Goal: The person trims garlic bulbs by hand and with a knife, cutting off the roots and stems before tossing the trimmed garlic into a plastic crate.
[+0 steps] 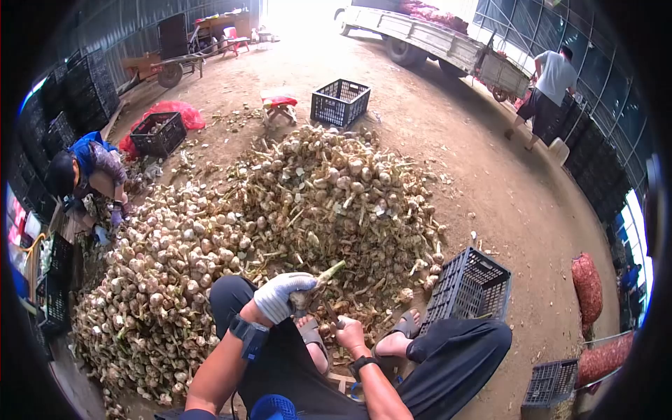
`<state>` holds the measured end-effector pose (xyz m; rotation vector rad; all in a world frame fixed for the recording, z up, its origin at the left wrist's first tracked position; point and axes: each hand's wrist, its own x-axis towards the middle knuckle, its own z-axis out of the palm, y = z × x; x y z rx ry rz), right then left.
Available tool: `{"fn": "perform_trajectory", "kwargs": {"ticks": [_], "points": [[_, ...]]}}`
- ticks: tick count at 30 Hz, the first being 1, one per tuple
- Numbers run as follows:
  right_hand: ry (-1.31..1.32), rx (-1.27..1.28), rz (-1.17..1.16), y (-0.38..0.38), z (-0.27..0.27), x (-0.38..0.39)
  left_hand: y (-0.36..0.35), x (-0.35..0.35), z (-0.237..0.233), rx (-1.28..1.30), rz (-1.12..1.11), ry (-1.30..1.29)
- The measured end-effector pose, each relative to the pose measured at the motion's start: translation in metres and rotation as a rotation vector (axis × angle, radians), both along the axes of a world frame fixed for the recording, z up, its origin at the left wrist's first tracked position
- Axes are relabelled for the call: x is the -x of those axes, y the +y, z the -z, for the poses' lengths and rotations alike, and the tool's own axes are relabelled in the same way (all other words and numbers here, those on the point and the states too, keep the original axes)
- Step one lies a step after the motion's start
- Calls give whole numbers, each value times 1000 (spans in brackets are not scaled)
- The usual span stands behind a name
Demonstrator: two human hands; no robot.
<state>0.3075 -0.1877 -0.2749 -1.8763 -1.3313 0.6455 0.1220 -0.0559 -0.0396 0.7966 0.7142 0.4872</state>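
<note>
My left hand [278, 297], in a white knit glove, is closed around a garlic bulb [301, 301] over my left knee. The bulb's pale green stalk [330, 271] sticks out up and to the right. Lower and a little to the right, my bare right hand [351, 334] grips a small knife [332, 313], its dark blade pointing up towards the bulb. Beyond both hands rises a large heap of garlic [343, 189] with stalks on. Another spread of bulbs [175, 280] lies to my left.
A black plastic crate [458, 294] stands by my right knee; another crate [341, 102] sits behind the heap. A co-worker [87, 171] crouches at the left by the garlic. Far right, a person [553, 87] stands near a truck [434, 38]. Red mesh sacks [586, 290] lie at the right.
</note>
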Motion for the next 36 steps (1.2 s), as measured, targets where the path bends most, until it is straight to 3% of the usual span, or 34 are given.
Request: {"fn": "perform_trajectory", "kwargs": {"ticks": [1, 3, 6, 9, 12, 13, 15, 16, 17, 19, 23, 27, 29, 31, 35, 36], "points": [[91, 163, 88, -12, 4, 5, -2, 1, 3, 82, 18, -53], [128, 125, 160, -10, 7, 4, -7, -4, -7, 130, -66, -87], [168, -85, 212, 9, -6, -3, -4, -4, -10, 178, -127, -75], [171, -295, 247, 32, -42, -6, 5, 3, 13, 96, -34, -151], [160, -374, 195, 46, -81, -8, -2, -8, 9, -222, -166, 157], [161, -371, 200, 47, -98, -5, -2, -10, 11, -219, -160, 159], [65, -474, 109, 48, -130, 1, -2, -14, 20, -645, -224, 383], [57, -484, 95, 47, -137, 4, -1, -16, 27, -1055, -353, 484], [57, -482, 96, 47, -141, 6, -2, -16, 29, -1053, -352, 485], [37, -438, 42, 45, -146, 9, -7, -20, 17, -1287, -381, 674], [5, -392, 72, 43, -141, 14, -9, -21, 16, -1499, -393, 744], [15, -336, 71, 40, -121, 22, -8, -22, 15, -1579, -436, 716], [10, -184, 80, 29, -55, 28, -5, -22, 5, -1651, -611, 652], [15, 130, 47, -2, 15, 32, -2, -21, 1, -1646, -637, 659], [98, 185, 283, 6, -5, 26, -9, -24, 3, -1400, -614, 501], [311, 148, 293, 10, -25, 23, -9, -23, 3, -1303, -593, 473]]}}
